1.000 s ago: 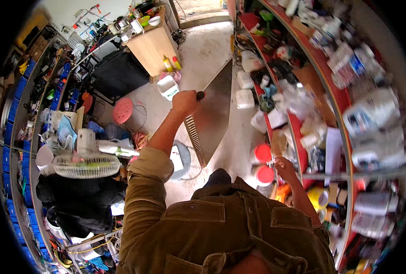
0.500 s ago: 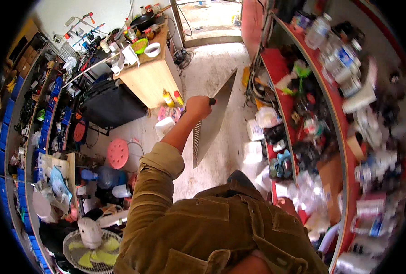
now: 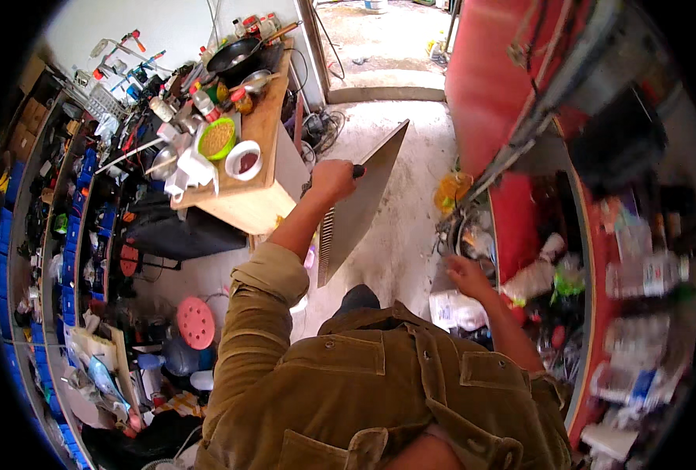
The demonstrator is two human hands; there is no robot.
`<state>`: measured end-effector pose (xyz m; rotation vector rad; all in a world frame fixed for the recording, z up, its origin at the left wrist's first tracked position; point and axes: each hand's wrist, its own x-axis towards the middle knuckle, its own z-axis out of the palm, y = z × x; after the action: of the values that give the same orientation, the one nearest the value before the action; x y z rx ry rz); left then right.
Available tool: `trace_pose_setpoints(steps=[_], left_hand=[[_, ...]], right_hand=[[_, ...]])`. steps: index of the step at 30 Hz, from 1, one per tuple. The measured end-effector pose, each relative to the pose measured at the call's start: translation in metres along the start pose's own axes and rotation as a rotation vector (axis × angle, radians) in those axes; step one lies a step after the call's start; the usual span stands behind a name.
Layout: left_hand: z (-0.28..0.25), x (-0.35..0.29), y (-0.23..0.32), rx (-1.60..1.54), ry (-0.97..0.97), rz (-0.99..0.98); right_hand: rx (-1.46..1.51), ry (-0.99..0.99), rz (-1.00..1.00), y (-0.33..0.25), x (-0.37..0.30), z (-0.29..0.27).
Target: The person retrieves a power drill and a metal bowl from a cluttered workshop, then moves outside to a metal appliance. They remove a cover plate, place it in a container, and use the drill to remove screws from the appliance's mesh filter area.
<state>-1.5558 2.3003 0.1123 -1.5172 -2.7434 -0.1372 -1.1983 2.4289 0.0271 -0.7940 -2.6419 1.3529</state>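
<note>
My left hand [image 3: 336, 180] is closed around the black handle [image 3: 358, 170] of a large notched trowel. The trowel's flat grey plate [image 3: 367, 196] hangs on edge before me, slanting from far right to near left, with comb-like teeth along its near left edge. The hand covers most of the handle. Down at my right, my right hand [image 3: 467, 278] hangs beside the shelves with its fingers loosely bent and apart. Nothing shows in it. Just below that hand lies a white plastic-wrapped package [image 3: 455, 311].
A wooden cabinet [image 3: 258, 204] at left carries a black pan [image 3: 238, 56], a green bowl [image 3: 217, 139] and a white bowl [image 3: 243, 160]. Red shelves [image 3: 514, 227] crowded with bottles and bags line the right. A pink stool [image 3: 196, 322] stands lower left. Ahead, a doorway [image 3: 387, 47] has a raised sill.
I have moved forward toward the doorway, so the cabinet and red door look nearer. The trowel stays in my left hand. My right hand has swung forward into clearer view.
</note>
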Motion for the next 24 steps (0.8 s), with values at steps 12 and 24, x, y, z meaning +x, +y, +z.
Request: trace_pose_setpoints(steps=[12, 24], left_hand=[[0.030, 0.415, -0.124, -0.098, -0.085, 0.017], [-0.002, 0.863, -0.193, -0.027, -0.033, 0.029]], right_hand=[[-0.014, -0.065, 0.145, 0.023, 0.453, -0.079], [0.232, 0.067, 0.530, 0.278, 0.764, -0.204]])
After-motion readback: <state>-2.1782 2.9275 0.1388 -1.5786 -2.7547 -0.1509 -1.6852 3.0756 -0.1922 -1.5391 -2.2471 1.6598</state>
